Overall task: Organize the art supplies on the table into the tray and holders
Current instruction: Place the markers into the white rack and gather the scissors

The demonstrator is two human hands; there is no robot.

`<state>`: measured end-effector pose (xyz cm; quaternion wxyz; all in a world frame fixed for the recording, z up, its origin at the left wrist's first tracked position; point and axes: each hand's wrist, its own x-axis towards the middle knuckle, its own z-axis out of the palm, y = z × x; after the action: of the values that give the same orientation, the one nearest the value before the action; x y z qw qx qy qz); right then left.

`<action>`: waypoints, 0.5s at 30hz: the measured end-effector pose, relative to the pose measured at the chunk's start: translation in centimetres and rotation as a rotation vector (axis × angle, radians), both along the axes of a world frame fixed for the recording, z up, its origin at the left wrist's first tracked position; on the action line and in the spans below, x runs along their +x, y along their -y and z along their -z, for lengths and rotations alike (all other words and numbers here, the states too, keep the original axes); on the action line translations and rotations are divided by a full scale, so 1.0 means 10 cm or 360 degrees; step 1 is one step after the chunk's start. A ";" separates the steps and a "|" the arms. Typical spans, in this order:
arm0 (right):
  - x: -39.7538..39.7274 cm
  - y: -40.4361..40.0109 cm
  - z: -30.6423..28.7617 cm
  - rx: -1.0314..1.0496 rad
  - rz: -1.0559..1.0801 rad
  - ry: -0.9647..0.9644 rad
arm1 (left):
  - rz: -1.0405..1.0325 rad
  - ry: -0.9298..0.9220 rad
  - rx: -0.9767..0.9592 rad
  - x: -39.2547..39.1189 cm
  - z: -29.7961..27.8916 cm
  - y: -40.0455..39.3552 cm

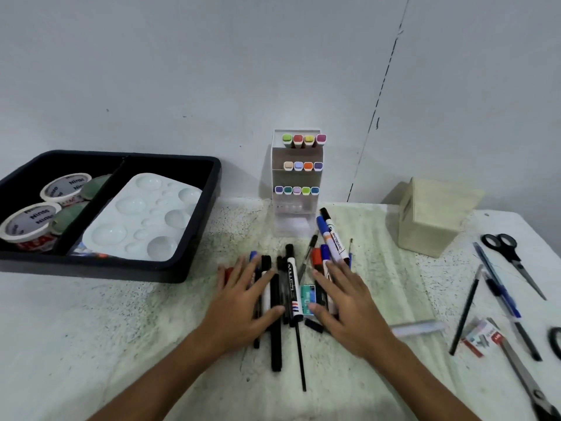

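Note:
A heap of markers and pens (pixel 288 287) lies on the table in front of me. My left hand (pixel 246 302) rests flat on its left side, fingers straight and spread. On the right side my right hand (pixel 343 305) lies over several whiteboard markers (pixel 332 241) and a small teal box (pixel 308 294). The black tray (pixel 194 256) stands at the left, holding tape rolls (pixel 65 186) and a white paint palette (pixel 142 217). A clear marker holder (pixel 296 180) with coloured markers stands behind the heap.
A beige wooden holder (pixel 431 217) stands at the right rear. Black-handled scissors (pixel 513 259), several pens (pixel 498 293), a staple box (pixel 482 337) and a clear tube (pixel 417 328) lie on the right of the table. A wall runs close behind.

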<state>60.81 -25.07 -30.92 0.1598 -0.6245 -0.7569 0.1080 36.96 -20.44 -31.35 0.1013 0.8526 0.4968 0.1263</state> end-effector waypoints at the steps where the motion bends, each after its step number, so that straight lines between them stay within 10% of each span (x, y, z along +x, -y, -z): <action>1: 0.01 0.01 0.05 -0.0030 -0.0020 0.0097 | -0.0018 -0.0064 -0.0003 -0.02 0.02 0.01; 15: 0.21 -0.07 -0.12 0.0795 -0.0033 -0.0252 | 0.0279 0.0264 -0.0001 0.38 -0.18 -0.06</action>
<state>62.91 -24.38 -29.67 0.3666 -0.5475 -0.7516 -0.0322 40.73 -19.88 -29.52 0.1530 0.8794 0.4102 0.1870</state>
